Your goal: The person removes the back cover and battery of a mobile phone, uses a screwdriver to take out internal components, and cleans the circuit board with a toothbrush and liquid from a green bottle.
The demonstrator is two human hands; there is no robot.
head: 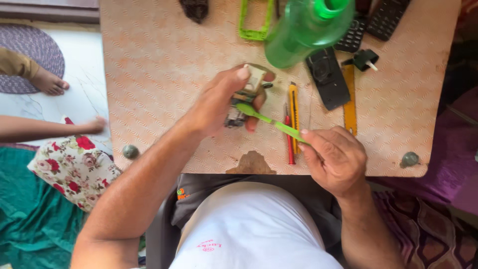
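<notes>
Left hand [219, 102] is curled closed around a small circuit board part [249, 92], fingers [256, 102] wrapped over it, held just above the middle of the counter [159, 65]. Right hand [333, 159] is pinched shut on the handle end of a green toothbrush [271, 121]; the brush head touches the part under the left hand. Just right of the part, lying on the counter: yellow utility knife [294, 112], red screwdriver [289, 142], black phone casing [327, 78], yellow ruler-like tool [350, 102]. A green bottle [303, 30] stands near the far edge, blurred, close to the camera. Green phone frame [254, 22] sits beside it; dark keypad phones [383, 17] at far right. Another person's bare feet [50, 82] are on the floor to the left, well apart.
</notes>
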